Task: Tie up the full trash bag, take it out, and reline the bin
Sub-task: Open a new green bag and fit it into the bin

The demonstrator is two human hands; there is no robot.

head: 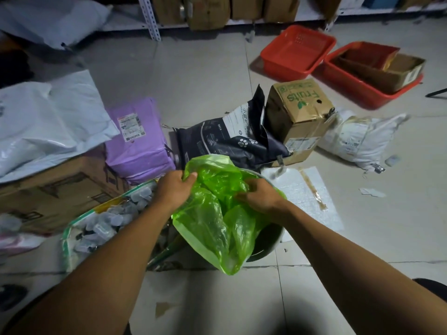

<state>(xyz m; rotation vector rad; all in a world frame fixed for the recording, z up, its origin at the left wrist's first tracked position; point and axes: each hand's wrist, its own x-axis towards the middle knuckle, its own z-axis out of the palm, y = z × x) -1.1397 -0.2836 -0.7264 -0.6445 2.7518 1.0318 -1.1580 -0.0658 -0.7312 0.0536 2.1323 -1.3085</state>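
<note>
A translucent green trash bag [212,213] lies bunched over the mouth of a round grey bin [268,243] on the tiled floor. Part of the bag hangs outside over the bin's near rim. My left hand [173,187] pinches the bag's upper left edge. My right hand [260,194] grips crumpled plastic at the middle of the opening. The bin's inside is mostly hidden by the bag.
A clear zip bag of small packets [104,221] lies left of the bin, beside a flat cardboard box [53,189]. Beyond the bin are a purple parcel [137,143], a dark paw-print bag [232,141], a "Fruits" carton [300,114], white sacks and two red baskets [297,49]. A white sheet [302,197] lies right of the bin.
</note>
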